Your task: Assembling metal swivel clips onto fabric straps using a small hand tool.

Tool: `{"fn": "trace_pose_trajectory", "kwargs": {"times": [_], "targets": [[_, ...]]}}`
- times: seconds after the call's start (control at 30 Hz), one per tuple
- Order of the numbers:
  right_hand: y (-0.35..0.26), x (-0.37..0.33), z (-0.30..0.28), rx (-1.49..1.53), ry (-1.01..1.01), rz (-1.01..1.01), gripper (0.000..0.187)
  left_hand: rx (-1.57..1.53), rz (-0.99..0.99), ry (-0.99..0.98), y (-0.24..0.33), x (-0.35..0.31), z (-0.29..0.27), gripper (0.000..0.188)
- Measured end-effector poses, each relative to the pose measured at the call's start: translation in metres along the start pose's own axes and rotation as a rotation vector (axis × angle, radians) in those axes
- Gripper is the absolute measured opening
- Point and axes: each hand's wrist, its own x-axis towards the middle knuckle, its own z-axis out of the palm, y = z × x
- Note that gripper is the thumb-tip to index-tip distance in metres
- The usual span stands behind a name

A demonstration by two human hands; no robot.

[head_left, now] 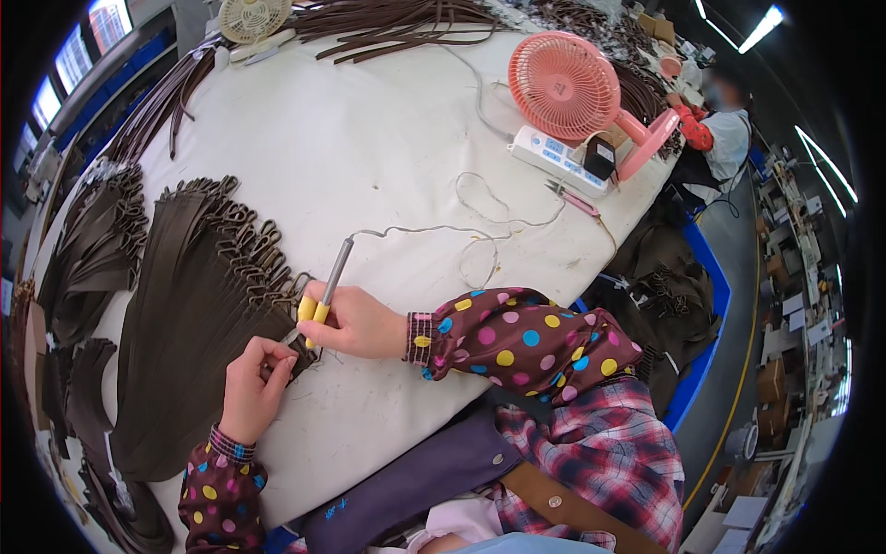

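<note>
My right hand (355, 321) is closed around a slim grey pen-like tool (339, 266) with a thin cord, and around yellow-handled snips (306, 308). Their tips point down at the end of a dark brown strap (303, 355). My left hand (256, 388) pinches that strap end with thumb and bent fingers, just beside the snips; its fingers partly hide the strap. Left of my hands spreads a large fan of dark brown straps (189, 305), their looped ends (254, 249) lined up along the upper right side.
On the white table (369, 138) stand a pink fan (565, 83), a white power strip (558, 159) and pink-handled snips (577, 198). The tool's cord (415, 229) trails rightward. More straps (92, 258) lie left. A blue bin (709, 305) holds straps; another person (724, 138) sits beyond.
</note>
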Motion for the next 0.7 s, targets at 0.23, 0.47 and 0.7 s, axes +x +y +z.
{"fn": "trace_pose_trajectory", "kwargs": {"times": [0.23, 0.47, 0.7], "targets": [[-0.013, -0.005, -0.011, -0.040, -0.001, 0.077, 0.014, 0.034, 0.060, -0.062, 0.014, 0.010, -0.003, 0.008], [-0.011, -0.005, -0.003, -0.029, -0.043, 0.126, 0.013, 0.050, 0.102, -0.064, 0.004, 0.004, -0.004, 0.007], [-0.010, -0.007, -0.003, -0.146, -0.067, 0.091, 0.015, 0.017, 0.102, -0.118, 0.010, 0.005, -0.009, 0.011]]}}
